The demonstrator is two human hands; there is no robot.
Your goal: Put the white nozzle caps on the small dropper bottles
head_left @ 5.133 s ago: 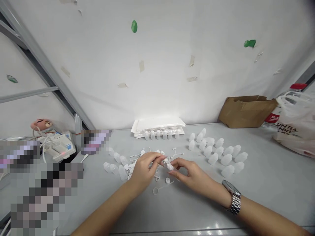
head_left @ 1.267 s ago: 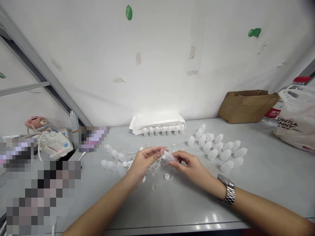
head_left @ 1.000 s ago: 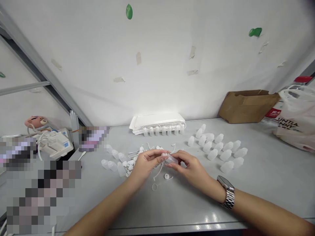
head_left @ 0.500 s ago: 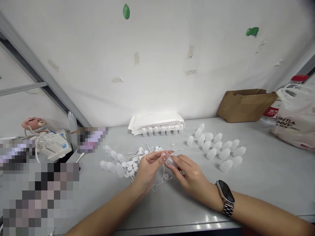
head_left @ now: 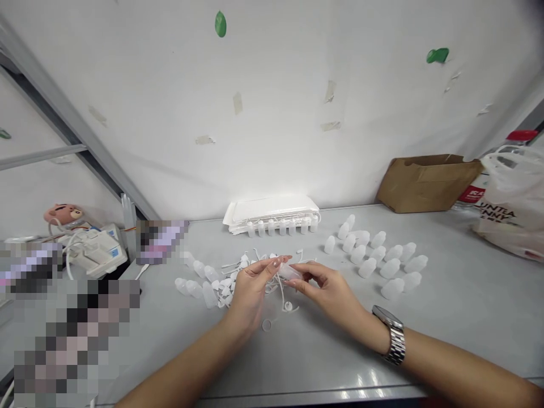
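Note:
Over the middle of the table, a small translucent plastic bottle (head_left: 290,272) lies tilted between my two hands. My left hand (head_left: 253,285) pinches its upper end between thumb and fingers; what sits at that tip is hidden. My right hand (head_left: 326,285) has its thumb and fingertips round the other end. Just below hang or lie white strapped caps (head_left: 288,306) and a small ring (head_left: 266,325). Behind my left hand spreads a pile of white plastic caps (head_left: 225,290), with several translucent bottles (head_left: 194,289) lying to its left.
Many small bottles (head_left: 368,267) stand or lie on the right of the grey table (head_left: 459,317). A row of bottles (head_left: 283,228) stands before a white stack (head_left: 272,207) at the wall. A brown paper bag (head_left: 425,187) and a plastic bag (head_left: 510,198) are at back right.
My right wrist has rolled, turning the watch face away, and the right fingers have shifted on the bottle. My left hand keeps its pinch. The view has moved slightly.

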